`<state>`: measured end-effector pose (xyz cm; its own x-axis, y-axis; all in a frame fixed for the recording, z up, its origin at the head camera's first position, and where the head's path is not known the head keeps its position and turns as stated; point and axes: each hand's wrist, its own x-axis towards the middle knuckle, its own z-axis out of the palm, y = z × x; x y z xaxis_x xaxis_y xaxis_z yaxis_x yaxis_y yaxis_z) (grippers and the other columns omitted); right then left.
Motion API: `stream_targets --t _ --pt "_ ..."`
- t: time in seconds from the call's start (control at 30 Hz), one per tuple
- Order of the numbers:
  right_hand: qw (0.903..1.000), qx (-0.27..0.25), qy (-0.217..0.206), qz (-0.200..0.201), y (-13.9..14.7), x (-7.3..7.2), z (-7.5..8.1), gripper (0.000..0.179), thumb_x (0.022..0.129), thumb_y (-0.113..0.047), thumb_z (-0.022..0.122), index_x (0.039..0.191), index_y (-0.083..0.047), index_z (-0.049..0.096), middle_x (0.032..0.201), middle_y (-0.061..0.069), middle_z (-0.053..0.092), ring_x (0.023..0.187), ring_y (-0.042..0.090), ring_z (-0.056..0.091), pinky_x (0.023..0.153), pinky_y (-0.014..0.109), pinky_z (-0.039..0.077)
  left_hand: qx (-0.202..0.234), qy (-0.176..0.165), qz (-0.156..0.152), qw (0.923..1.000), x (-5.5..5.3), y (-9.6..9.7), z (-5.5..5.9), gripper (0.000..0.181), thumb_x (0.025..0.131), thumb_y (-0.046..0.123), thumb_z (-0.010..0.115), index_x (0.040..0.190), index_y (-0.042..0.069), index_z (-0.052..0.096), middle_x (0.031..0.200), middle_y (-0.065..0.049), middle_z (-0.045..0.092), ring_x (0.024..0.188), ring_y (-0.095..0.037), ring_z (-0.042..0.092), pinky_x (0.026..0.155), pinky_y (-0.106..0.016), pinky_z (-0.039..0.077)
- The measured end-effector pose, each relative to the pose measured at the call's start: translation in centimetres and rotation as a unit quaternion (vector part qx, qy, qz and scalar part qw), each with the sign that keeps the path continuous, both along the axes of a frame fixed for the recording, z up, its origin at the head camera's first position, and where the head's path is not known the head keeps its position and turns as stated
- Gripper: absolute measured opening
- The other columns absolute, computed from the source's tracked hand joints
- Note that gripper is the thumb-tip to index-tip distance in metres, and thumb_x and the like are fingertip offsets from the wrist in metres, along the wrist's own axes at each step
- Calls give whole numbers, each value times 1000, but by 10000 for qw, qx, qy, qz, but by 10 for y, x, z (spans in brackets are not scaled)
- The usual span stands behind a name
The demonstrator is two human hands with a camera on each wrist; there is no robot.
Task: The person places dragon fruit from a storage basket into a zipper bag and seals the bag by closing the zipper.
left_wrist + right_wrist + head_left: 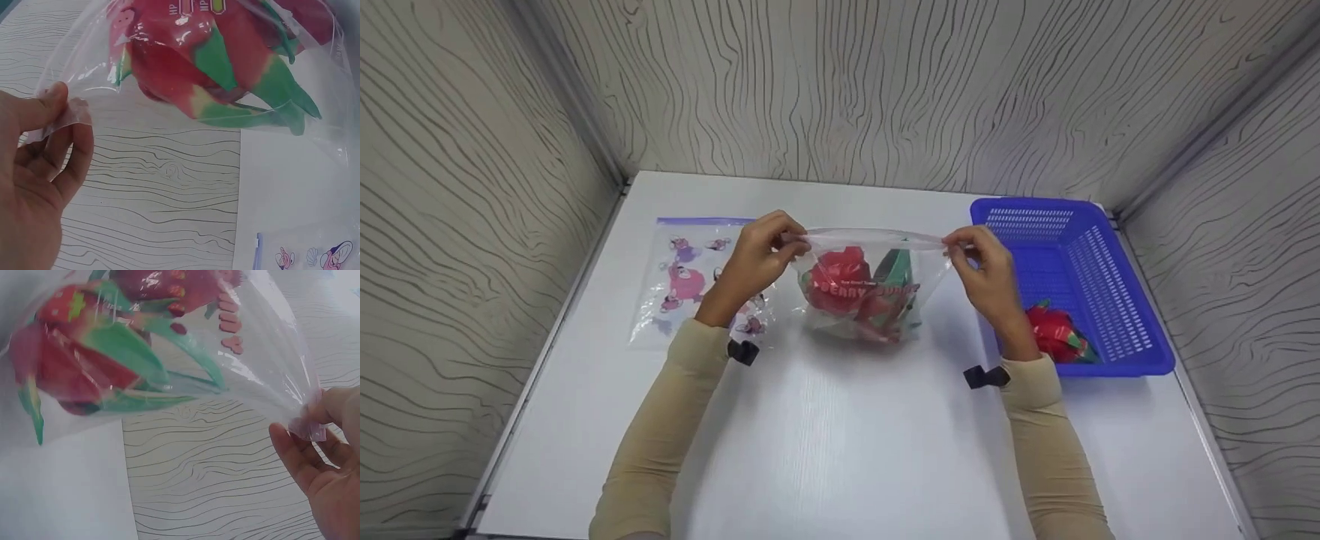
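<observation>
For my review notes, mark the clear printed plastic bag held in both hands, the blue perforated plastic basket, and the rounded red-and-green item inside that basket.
Clear printed plastic bag [261, 363]: right wrist view, bare film.
Blue perforated plastic basket [1119, 292]: head view, right side wall.
Rounded red-and-green item [1051, 334]: head view, red body.

Dragon fruits [836, 285] in a bag [934, 264] between my left hand [759, 251] and right hand [987, 274], second bag [686, 283] left, basket [1117, 370] right, another fruit [1056, 335] in its near end
</observation>
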<state>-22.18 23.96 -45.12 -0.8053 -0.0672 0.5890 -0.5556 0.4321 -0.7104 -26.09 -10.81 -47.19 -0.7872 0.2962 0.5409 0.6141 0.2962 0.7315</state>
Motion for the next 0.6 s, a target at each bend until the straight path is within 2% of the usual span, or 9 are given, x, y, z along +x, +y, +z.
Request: stream_targets --t 0.2,0.37,0.47,0.6 --pt "9998 0 -178 67 9 -11 -21 15 99 16 60 109 12 70 106 25 69 90 7 64 83 10 56 397 -373 446 9975 5 -1 1 21 95 0 77 114 -4 70 101 -16 74 80 -20 72 71 -19 60" --pt "9989 -317 -304 130 14 -16 -33 15 99 13 63 110 9 73 107 24 71 79 6 63 70 14 57 542 -680 669 9940 6 -1 -1 11 96 5 77 107 1 76 99 -13 75 82 -18 70 74 -22 59" --pt "9973 -584 -414 163 12 -17 -36 16 101 8 65 115 9 71 111 24 71 82 8 66 74 16 59 621 -894 723 9914 5 0 -3 9 98 9 77 105 3 75 102 -11 74 92 -18 68 83 -29 59" --pt "9939 -917 -579 221 10 -19 -40 22 102 6 65 123 12 66 118 29 69 92 11 70 82 15 59 787 -1175 641 9879 5 1 -5 7 99 9 75 106 6 73 106 -9 73 104 -18 69 94 -38 61"
